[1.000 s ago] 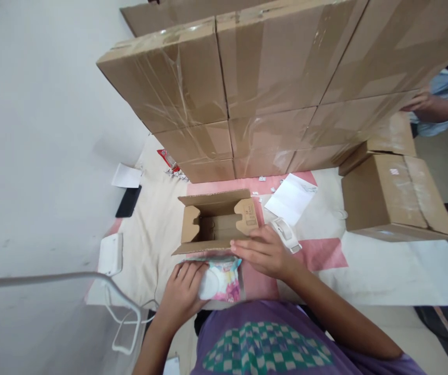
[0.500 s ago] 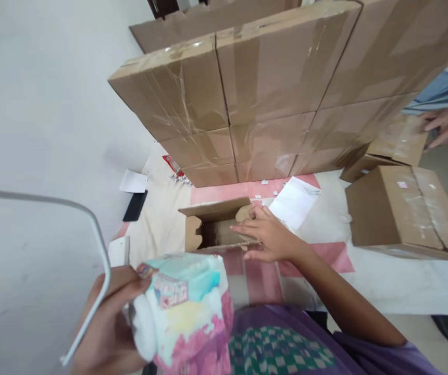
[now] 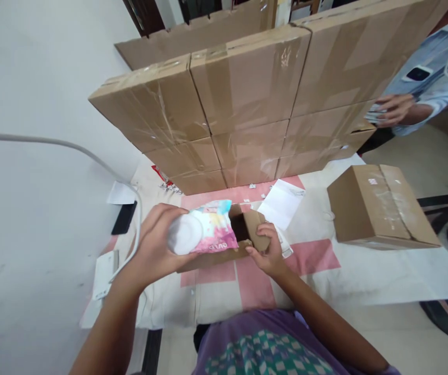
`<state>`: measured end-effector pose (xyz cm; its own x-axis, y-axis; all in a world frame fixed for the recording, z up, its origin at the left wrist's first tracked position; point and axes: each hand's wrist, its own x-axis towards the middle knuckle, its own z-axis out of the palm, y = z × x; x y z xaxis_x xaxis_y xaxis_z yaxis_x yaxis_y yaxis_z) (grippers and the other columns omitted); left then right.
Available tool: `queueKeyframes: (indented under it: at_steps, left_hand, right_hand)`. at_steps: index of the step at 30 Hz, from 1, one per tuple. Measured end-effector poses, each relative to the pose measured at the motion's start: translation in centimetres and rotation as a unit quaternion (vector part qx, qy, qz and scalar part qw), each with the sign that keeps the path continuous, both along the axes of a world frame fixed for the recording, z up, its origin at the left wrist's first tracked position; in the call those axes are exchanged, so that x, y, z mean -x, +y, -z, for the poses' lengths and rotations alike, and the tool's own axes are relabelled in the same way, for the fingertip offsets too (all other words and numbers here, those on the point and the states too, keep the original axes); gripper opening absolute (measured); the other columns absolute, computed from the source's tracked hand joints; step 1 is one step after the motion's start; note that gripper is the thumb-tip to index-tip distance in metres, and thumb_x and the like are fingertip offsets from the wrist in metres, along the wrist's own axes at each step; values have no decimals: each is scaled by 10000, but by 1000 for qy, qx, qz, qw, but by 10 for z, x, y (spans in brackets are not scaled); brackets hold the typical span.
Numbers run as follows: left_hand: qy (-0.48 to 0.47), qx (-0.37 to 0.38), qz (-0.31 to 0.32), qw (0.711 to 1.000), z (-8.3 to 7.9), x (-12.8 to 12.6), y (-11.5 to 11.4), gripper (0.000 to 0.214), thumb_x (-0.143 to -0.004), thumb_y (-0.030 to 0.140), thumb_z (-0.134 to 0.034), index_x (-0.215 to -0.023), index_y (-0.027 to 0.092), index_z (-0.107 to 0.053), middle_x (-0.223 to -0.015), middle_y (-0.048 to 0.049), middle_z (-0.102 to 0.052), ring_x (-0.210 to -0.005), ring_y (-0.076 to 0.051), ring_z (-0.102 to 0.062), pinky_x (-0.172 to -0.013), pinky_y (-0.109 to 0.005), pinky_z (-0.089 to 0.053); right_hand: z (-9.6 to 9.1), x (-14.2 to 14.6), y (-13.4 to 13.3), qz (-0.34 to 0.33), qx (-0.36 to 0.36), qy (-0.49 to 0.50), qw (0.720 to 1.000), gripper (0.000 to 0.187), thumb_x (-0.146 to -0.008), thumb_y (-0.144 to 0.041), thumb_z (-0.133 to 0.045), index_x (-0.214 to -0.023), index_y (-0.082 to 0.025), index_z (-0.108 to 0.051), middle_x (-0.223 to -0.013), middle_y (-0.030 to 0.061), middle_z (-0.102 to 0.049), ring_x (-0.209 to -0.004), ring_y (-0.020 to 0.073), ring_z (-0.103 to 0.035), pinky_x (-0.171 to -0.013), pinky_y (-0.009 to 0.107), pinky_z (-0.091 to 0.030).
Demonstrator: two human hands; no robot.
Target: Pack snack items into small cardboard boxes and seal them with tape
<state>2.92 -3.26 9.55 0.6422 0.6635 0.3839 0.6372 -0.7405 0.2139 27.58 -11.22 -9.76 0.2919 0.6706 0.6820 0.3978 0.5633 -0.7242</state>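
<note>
My left hand is wrapped round a round white container, its flat end turned towards me. A soft pouch in pastel pink, yellow and blue is held along with it, just beyond it. Both are over the left part of a small open cardboard box, hiding much of its inside. At the box's right end my right hand pinches a cardboard flap, thumb in front and fingers behind.
Taped cartons are stacked like a wall behind. A closed carton stands at right. White paper lies behind the box; a black phone and a white device with a cable are at left. Another person's hand shows at upper right.
My left hand has brought the container and pouch forward from near my body to over the box. My right hand has closed on the flap. The co-worker's smaller carton has left the right side.
</note>
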Motion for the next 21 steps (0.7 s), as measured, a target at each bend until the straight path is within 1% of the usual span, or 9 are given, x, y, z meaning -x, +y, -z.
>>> queueKeyframes:
  at_steps: [3, 5, 7, 9, 11, 13, 16, 18, 21]
  left_hand:
    - [38, 16, 45, 998, 0, -12, -2, 510, -791, 393, -764, -1202, 191, -537, -1121, -97, -620, -1004, -249, -643, -853, -368, -550]
    - [46, 21, 56, 997, -1, -15, -5, 508, -806, 376, -758, -1222, 188, -536, -1136, -102, -623, -1019, -245, -643, -868, -360, -544]
    - [44, 28, 48, 997, -2, -12, -8, 523, -814, 386, -759, -1244, 192, -535, -1156, -103, -616, -1049, -247, -636, -890, -359, -536]
    - [44, 31, 30, 998, -3, -7, -11, 547, -802, 399, -775, -1253, 198, -542, -1166, -99, -610, -1069, -253, -629, -905, -363, -530]
    - [49, 37, 17, 998, -3, 1, -12, 553, -793, 386, -782, -1260, 206, -548, -1177, -93, -606, -1079, -254, -625, -902, -361, -528]
    - [45, 48, 11, 998, -3, 8, -12, 536, -801, 374, -767, -1263, 211, -548, -1176, -85, -601, -1066, -247, -626, -881, -354, -530]
    - [30, 63, -7, 998, -6, 15, -12, 461, -835, 383, -721, -1228, 216, -547, -1131, -68, -595, -1016, -231, -628, -834, -345, -536]
    - [25, 62, -27, 997, -7, 16, -13, 427, -847, 390, -707, -1203, 218, -546, -1110, -60, -593, -999, -226, -624, -827, -347, -538]
    - [33, 52, -38, 997, -5, 12, -14, 430, -848, 401, -719, -1199, 220, -549, -1110, -55, -598, -1000, -221, -630, -846, -346, -540]
  right_hand:
    - [3, 3, -3, 21, 6, 4, 1000, 336, -885, -239, -676, -1153, -238, -474, -1026, 73, -544, -968, 252, -582, -834, 429, -526]
    - [-1, 2, -3, 23, 9, -6, 1000, 322, -893, -216, -661, -1161, -237, -483, -1030, 75, -545, -967, 248, -583, -822, 421, -534]
    - [-14, -1, -4, 12, 30, -54, 998, 268, -913, -182, -634, -1153, -239, -529, -1049, 82, -548, -979, 248, -568, -840, 434, -534]
    - [-31, -5, -6, -10, 72, -134, 988, 247, -914, -201, -658, -1151, -237, -598, -1091, 99, -554, -1033, 273, -531, -893, 481, -518]
    - [-48, -10, -8, -46, 119, -199, 972, 252, -887, -246, -722, -1130, -227, -654, -1125, 113, -551, -1079, 299, -491, -932, 515, -502]
    - [-58, -14, -10, -92, 134, -218, 962, 213, -875, -253, -757, -1070, -217, -681, -1143, 117, -534, -1091, 293, -483, -932, 494, -509]
    - [-54, -18, -14, -134, 82, -220, 963, 69, -902, -187, -726, -945, -217, -681, -1176, 107, -510, -1078, 260, -499, -903, 443, -518]
    - [-45, -19, -18, -127, 38, -232, 964, 84, -895, -145, -706, -872, -214, -663, -1171, 94, -506, -1060, 253, -501, -870, 434, -515]
    - [-33, -17, -26, -105, 0, -238, 965, 136, -867, -87, -671, -808, -204, -635, -1132, 85, -494, -1030, 249, -502, -838, 431, -506]
